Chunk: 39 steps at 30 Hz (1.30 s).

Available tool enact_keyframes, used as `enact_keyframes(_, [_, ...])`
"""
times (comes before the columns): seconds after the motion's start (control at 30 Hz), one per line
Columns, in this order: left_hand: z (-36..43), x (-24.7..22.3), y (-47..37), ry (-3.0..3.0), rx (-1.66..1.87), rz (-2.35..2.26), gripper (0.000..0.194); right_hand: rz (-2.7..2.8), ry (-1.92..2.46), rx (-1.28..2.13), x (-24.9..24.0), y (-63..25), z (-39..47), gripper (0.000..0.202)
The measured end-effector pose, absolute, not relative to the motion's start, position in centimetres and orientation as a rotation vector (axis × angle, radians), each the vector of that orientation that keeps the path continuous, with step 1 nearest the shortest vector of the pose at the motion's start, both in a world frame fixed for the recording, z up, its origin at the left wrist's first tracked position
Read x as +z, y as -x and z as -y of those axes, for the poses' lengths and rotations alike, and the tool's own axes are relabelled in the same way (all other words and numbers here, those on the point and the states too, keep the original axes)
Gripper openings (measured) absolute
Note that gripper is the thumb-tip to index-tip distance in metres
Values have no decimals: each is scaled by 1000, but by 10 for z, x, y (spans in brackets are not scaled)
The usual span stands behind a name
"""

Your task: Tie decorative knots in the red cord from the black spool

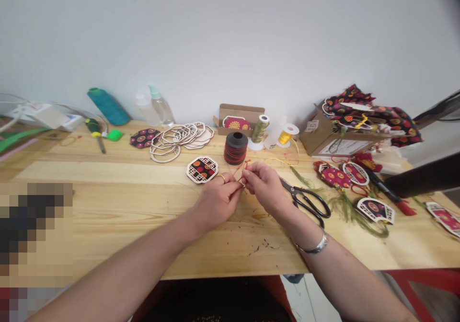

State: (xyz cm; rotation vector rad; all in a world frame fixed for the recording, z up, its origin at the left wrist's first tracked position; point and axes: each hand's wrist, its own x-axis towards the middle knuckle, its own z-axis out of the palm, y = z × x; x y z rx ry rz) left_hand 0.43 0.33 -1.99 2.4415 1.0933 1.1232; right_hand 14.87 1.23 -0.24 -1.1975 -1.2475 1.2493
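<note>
Both hands meet over the middle of the wooden table. My left hand point(218, 198) is closed, its fingertips pinching a thin red cord point(237, 171). Against it, my right hand point(264, 184) is closed too, thumb and forefinger pinched on the same cord. Just left of my left fingers lies a patterned ornament point(201, 169) with a pale lattice frame. A dark spool of red cord point(235, 148) stands upright behind the hands. Black-handled scissors point(308, 202) lie beside my right wrist, partly hidden by it.
Wooden frames point(181, 140), a teal thread cone point(108, 107) and a screwdriver point(95, 132) lie at the back left. Green point(260, 129) and yellow point(287, 135) spools stand behind. At right are a filled cardboard box point(318, 142) and tasselled ornaments point(375, 210).
</note>
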Motion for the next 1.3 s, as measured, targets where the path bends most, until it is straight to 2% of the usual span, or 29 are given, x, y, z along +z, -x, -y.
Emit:
enact_keyframes(0.13, [-4, -10, -2, -2227, 1174, -1264, 9, 1355, 1228, 1153, -5, -153, -14, 17])
enact_keyframes(0.23, [-7, -5, 0, -1981, 1309, -1324, 12, 1417, 1257, 1094, -6, -155, -14, 17])
enact_keyframes(0.3, [-9, -5, 0, -1776, 1312, -1210, 17, 1458, 1271, 1065, -6, -155, -14, 16])
enact_keyframes(0.5, [-8, -2, -7, -1414, 962, -1001, 39, 1494, 1261, 1097, -3, -151, -11, 12])
enact_keyframes(0.77, [-7, 4, -6, -1477, 940, -1104, 21, 1532, 1274, 1051, -3, -153, -11, 11])
enact_keyframes(1.3, [-9, 12, -4, -1396, 899, -1219, 10, 1486, 1266, 1143, 0, -154, -11, 13])
